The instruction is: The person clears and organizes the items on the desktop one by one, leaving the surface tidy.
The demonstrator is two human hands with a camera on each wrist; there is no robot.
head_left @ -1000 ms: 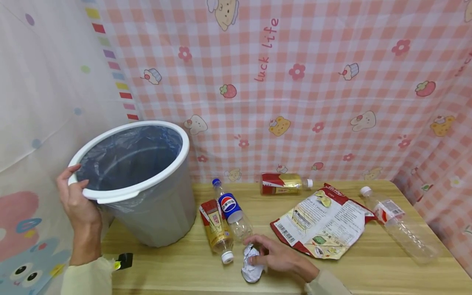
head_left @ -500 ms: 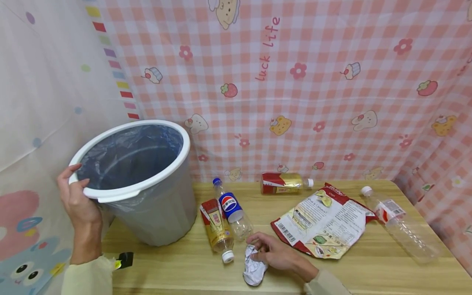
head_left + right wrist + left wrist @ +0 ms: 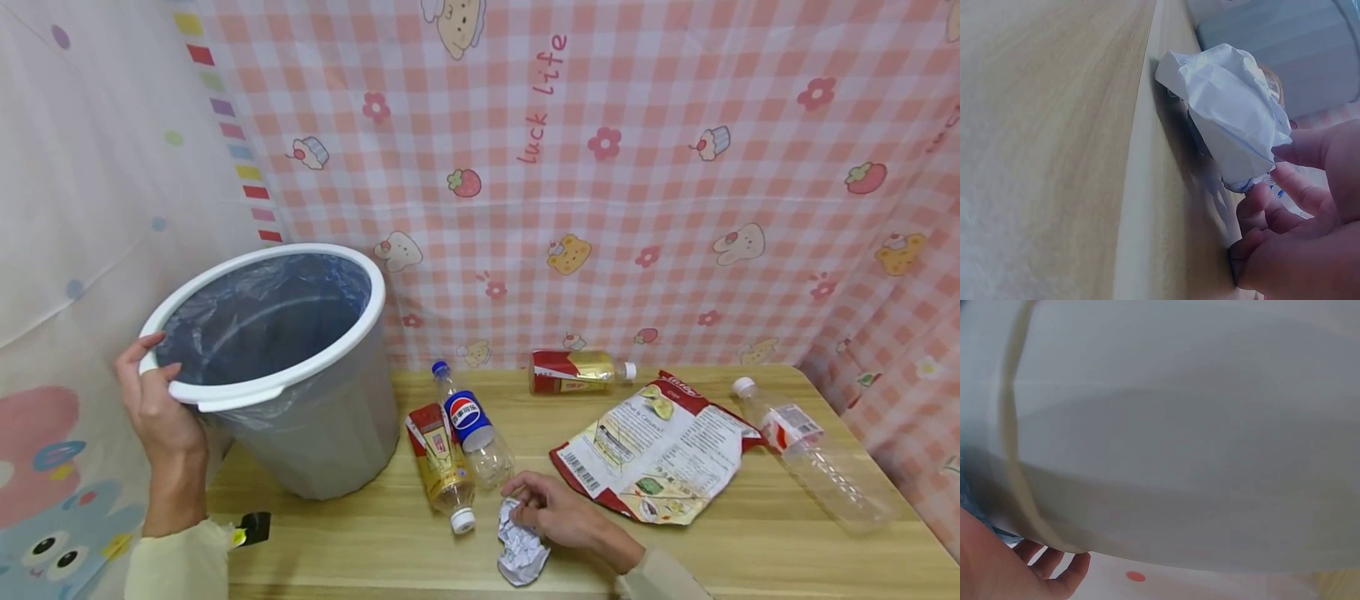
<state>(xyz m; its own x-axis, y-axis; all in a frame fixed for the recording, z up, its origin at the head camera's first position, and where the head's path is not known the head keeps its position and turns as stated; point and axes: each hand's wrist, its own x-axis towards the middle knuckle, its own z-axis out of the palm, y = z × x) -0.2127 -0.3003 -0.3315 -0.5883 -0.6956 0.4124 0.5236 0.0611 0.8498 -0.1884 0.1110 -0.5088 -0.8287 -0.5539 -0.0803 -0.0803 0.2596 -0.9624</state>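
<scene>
My left hand [image 3: 160,417] grips the white rim of a grey trash bin [image 3: 333,442] at the left of the table, fingers over the edge. A dark plastic bag [image 3: 285,325] lines the bin. In the left wrist view, the bin's wall [image 3: 1179,444] fills most of the picture, with my fingertips [image 3: 1075,575] at the rim. Near the table's front, my right hand [image 3: 558,512] pinches a crumpled sheet of paper [image 3: 522,554] between thumb and fingers. The right wrist view has this white paper [image 3: 1229,112] just above the tabletop; whether it touches is unclear.
Beside the bin lie a red-and-gold bottle [image 3: 438,458] and a Pepsi bottle [image 3: 467,417]. Another red-and-gold bottle [image 3: 573,372] lies at the back. A chip bag [image 3: 660,458] and a clear bottle [image 3: 817,458] are on the right. A small black object [image 3: 257,527] is near my left sleeve.
The crumpled paper has turned in my right hand, its lower end shifting slightly right and toward the front edge. My left hand and the bin stay in place.
</scene>
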